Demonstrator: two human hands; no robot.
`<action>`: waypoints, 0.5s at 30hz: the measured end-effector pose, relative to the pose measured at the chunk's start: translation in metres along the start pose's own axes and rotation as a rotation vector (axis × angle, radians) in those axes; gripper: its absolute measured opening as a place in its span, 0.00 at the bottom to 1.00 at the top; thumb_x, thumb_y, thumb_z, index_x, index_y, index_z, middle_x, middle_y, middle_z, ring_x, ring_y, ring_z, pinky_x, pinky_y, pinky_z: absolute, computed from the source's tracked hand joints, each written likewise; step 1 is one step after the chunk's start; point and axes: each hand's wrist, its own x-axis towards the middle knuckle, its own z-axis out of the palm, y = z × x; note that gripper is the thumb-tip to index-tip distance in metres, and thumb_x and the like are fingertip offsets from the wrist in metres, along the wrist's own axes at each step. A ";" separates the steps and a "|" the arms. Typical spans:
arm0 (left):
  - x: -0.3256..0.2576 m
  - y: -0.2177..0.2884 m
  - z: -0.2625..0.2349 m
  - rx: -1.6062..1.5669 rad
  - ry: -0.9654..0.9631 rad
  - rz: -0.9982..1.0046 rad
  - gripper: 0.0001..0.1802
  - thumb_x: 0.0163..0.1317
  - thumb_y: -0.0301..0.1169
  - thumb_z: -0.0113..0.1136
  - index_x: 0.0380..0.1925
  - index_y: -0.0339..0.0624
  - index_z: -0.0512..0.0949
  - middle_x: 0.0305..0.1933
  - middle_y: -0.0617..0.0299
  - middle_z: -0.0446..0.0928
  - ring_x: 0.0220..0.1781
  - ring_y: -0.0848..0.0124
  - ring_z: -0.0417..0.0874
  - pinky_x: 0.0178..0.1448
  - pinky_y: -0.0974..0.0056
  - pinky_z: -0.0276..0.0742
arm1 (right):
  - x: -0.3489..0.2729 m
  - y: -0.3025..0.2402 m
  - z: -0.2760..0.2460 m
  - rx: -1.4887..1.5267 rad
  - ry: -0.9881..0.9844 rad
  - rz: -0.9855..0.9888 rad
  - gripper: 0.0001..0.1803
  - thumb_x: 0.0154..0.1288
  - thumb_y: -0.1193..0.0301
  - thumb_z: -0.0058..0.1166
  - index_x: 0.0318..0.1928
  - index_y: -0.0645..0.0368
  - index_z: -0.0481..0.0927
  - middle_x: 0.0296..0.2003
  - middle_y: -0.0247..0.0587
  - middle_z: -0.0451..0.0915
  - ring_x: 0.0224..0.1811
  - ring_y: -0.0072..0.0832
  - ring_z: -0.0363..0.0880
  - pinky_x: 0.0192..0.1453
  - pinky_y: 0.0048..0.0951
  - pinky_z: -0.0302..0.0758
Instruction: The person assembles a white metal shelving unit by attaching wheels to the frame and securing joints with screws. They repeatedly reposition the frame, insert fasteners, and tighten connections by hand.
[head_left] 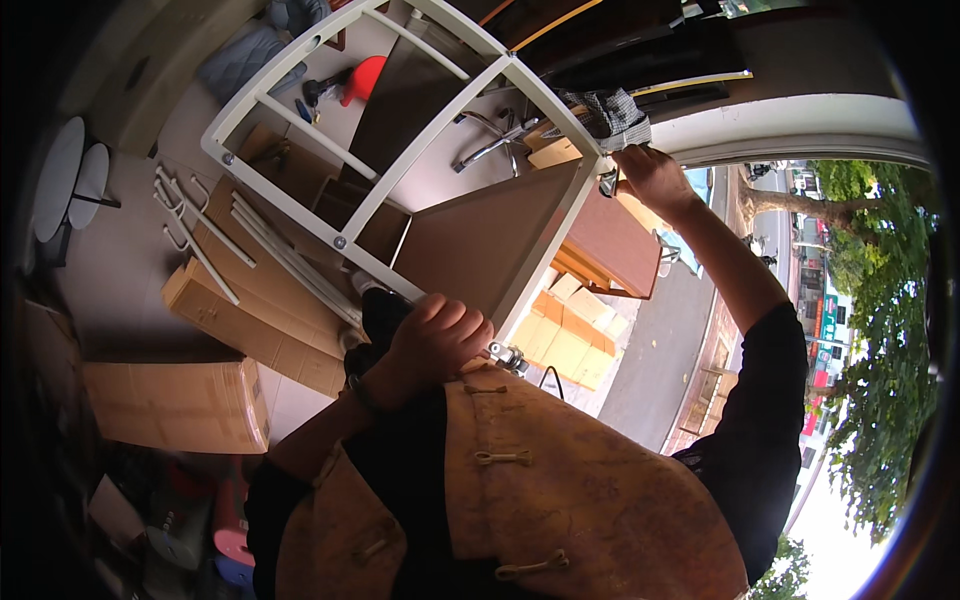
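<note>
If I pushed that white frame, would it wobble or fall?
Probably wobble: the white frame is tall, open bars. It likely won't fall while the left hand and right hand hold it. It looks stiff, not floppy, and maybe heavy with its brown panel.

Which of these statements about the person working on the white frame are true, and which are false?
1. The right hand grips a corner of the white frame. True.
2. The left hand lies open and flat on the floor. False: it is closed in a fist at the frame's near edge.
3. Cardboard boxes lie on the floor. True.
4. The frame is painted black. False: it is white, with a brown panel inside.
</note>
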 end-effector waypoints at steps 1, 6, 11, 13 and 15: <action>0.000 0.000 0.001 0.006 0.016 0.005 0.10 0.58 0.43 0.57 0.29 0.51 0.76 0.27 0.69 0.66 0.33 0.70 0.71 0.44 0.63 0.67 | 0.006 0.003 0.001 0.010 -0.072 0.051 0.25 0.46 0.67 0.73 0.44 0.60 0.76 0.35 0.38 0.77 0.38 0.37 0.82 0.39 0.32 0.80; -0.001 0.000 0.004 -0.002 -0.007 -0.009 0.09 0.58 0.43 0.57 0.29 0.52 0.76 0.27 0.70 0.66 0.33 0.71 0.70 0.44 0.63 0.67 | 0.053 0.014 0.029 0.294 -0.008 0.673 0.32 0.69 0.43 0.48 0.21 0.58 0.78 0.16 0.45 0.76 0.23 0.39 0.79 0.34 0.40 0.74; 0.002 -0.001 0.002 0.056 0.053 0.033 0.08 0.53 0.39 0.58 0.21 0.53 0.73 0.24 0.70 0.65 0.32 0.73 0.69 0.42 0.66 0.68 | 0.058 0.043 0.045 1.082 -0.230 1.151 0.29 0.70 0.45 0.46 0.29 0.58 0.80 0.15 0.37 0.74 0.14 0.30 0.76 0.20 0.31 0.72; 0.003 -0.001 0.002 0.011 0.029 0.003 0.07 0.53 0.38 0.58 0.22 0.53 0.73 0.24 0.70 0.65 0.32 0.73 0.69 0.42 0.66 0.67 | 0.043 0.045 0.045 0.800 -0.153 0.897 0.24 0.69 0.48 0.49 0.41 0.59 0.80 0.26 0.43 0.80 0.27 0.38 0.83 0.33 0.34 0.80; 0.002 0.000 0.002 0.028 0.012 0.008 0.07 0.55 0.39 0.58 0.23 0.54 0.74 0.25 0.70 0.65 0.32 0.73 0.70 0.42 0.65 0.67 | 0.029 0.045 0.042 0.347 0.191 0.379 0.26 0.72 0.49 0.50 0.59 0.55 0.74 0.54 0.47 0.78 0.53 0.40 0.80 0.56 0.38 0.77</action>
